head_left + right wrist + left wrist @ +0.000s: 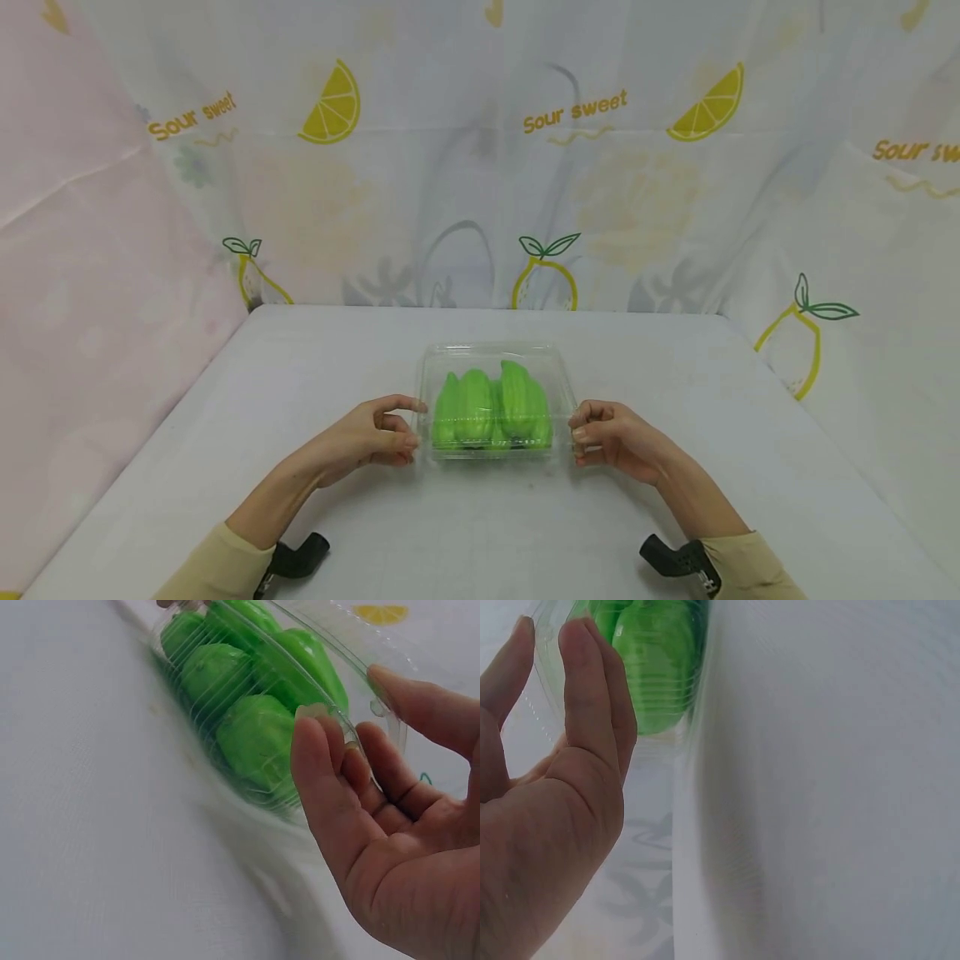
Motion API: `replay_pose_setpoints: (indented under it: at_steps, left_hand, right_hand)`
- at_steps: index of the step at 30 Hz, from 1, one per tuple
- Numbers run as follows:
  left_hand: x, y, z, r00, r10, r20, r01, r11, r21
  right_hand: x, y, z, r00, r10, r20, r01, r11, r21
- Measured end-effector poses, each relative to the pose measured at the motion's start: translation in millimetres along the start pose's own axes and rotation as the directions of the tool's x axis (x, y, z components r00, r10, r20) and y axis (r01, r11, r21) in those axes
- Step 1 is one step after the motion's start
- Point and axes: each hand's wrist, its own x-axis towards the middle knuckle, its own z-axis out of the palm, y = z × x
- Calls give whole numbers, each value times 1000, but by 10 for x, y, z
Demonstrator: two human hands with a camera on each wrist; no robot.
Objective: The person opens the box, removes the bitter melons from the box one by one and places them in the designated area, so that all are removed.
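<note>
A clear plastic box (562, 379) with a lid lies on the white table, filled with several bright green, ribbed, fruit-like pieces (474, 404). Their exact kind cannot be told. My left hand (386, 433) holds the box's left edge, index finger at the rim and thumb nearer me. In the left wrist view, the fingers (589, 690) lie along the wall, the thumb apart from them. At the opposite side, my right hand (611, 437) pinches the right rim. The right wrist view shows its thumb on the lid's edge and its other fingers curled below.
The white table (480, 533) extends on all sides of the box. Behind it hangs a pale cloth (465, 183) printed with lemons and lettering. Black wrist devices (300, 557) sit at both sleeve cuffs.
</note>
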Motion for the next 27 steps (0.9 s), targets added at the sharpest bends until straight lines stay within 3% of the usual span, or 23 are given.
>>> replay_pose_setpoints:
  at_steps: [12, 20, 27]
  left_hand:
    - [0, 13, -15, 1000, -4, 15, 4, 1000, 7]
    - [-2, 40, -15, 1000, -9, 24, 9, 1000, 3]
    - [-9, 62, -36, 998, -19, 58, 18, 1000, 8]
  right_hand:
    - [-24, -118, -5, 999, 50, 3, -48, 981, -189]
    - [-72, -259, 4, 993, 100, -66, -117, 925, -362]
    - [-84, -295, 17, 993, 105, -59, -119, 919, -375]
